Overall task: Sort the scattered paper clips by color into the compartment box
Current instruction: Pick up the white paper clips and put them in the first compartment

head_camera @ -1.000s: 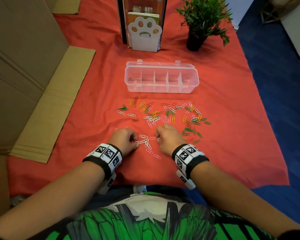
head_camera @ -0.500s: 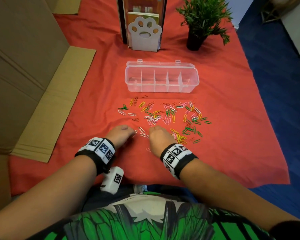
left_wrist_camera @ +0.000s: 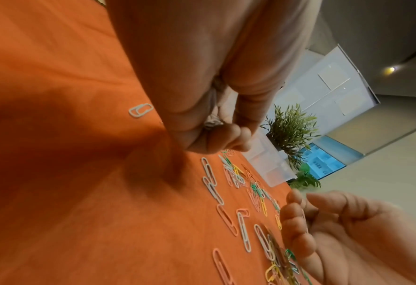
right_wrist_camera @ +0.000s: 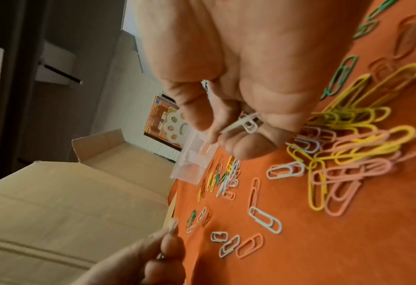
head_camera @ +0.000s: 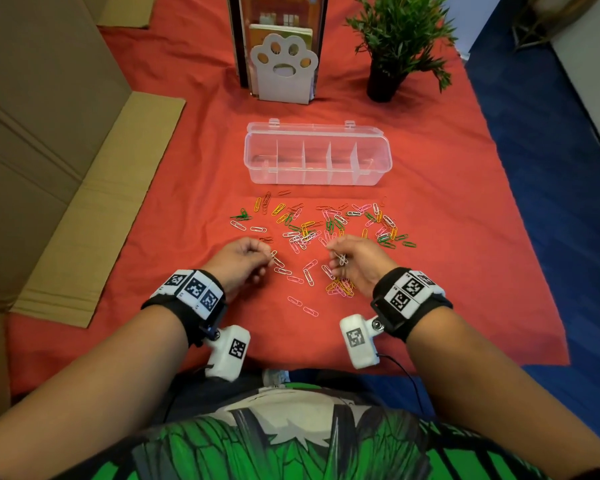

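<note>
Coloured paper clips (head_camera: pixel 326 226) lie scattered on the red cloth in front of a clear compartment box (head_camera: pixel 257 168), whose lid is open and whose compartments look empty. My left hand (head_camera: pixel 265 258) hovers at the near left edge of the scatter, its curled fingers pinching white clips (left_wrist_camera: pixel 212 122). On the other side, my right hand (head_camera: pixel 338 261) pinches a few white clips (right_wrist_camera: pixel 249 123) between thumb and fingers. Below that hand sits a small heap of yellow and pink clips (head_camera: pixel 342 287). Several white and pink clips (head_camera: pixel 309 275) lie between the two hands.
An open cardboard box (head_camera: pixel 49 133) lines the left side. Behind the compartment box stand a paw-shaped holder (head_camera: pixel 283 74) and a potted plant (head_camera: pixel 395 39). The cloth ends at the right over a blue floor (head_camera: pixel 551 202).
Both hands were palm down on the cloth over the clips; now they are lifted, turned inward and further apart, each holding white clips. The yellow and pink heap now shows beside the right hand.
</note>
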A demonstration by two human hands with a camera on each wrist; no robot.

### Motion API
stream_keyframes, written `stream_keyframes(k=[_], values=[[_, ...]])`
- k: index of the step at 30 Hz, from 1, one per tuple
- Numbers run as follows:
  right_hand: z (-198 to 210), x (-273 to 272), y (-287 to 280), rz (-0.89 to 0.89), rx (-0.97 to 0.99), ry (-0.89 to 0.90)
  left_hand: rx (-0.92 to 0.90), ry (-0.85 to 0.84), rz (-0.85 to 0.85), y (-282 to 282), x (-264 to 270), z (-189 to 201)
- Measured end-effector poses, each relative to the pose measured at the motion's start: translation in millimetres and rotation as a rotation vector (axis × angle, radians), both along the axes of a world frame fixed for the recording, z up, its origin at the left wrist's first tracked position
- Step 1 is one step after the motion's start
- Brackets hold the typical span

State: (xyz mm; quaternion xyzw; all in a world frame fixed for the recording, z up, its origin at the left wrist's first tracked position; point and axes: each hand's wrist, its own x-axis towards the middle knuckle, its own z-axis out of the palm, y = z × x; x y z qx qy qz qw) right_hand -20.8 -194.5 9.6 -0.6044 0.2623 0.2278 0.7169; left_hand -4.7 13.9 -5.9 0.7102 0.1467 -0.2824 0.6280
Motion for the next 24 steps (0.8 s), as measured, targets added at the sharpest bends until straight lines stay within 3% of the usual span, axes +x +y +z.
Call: stream_keyframes(k=[2,5,7,10,12,14,16,18,20,24], values=[[-4,-2,-2,0.039,-0.125,0.026,-0.085,0.045,0.008,-2,1,2],[-12,-3,-1,0.424,-0.771,-0.062,-0.177,0.146,0.036,-4,4,5],[-14,-8,4,0.620,-1.088,-0.150,-0.231,0.213,0.096,-7,5,8],[-26,-13,11,0.763,-1.269,-0.263,-0.237,0.261,0.153,-12,6,9],[-29,-11,11,0.753,-1.253,-0.281,-0.099,0.148,0.113,-15,7,4],[-26,-6,6,0.645,-1.153,-0.283,0.201,-0.093,-0.046,-13,6,-2],[-19,-2,-1,0.502,-0.990,-0.235,0.473,-0.315,-0.233,-10,5,-6],[-16,0,-9,0.339,-0.730,-0.145,0.666,-0.436,-0.399,-7,4,-11],[-15,1,-11,0.193,-0.500,-0.102,0.755,-0.511,-0.494,-6,3,-18],[-11,0,-4,0.108,-0.203,-0.075,0.855,-0.548,-0.603,-8,1,-23]])
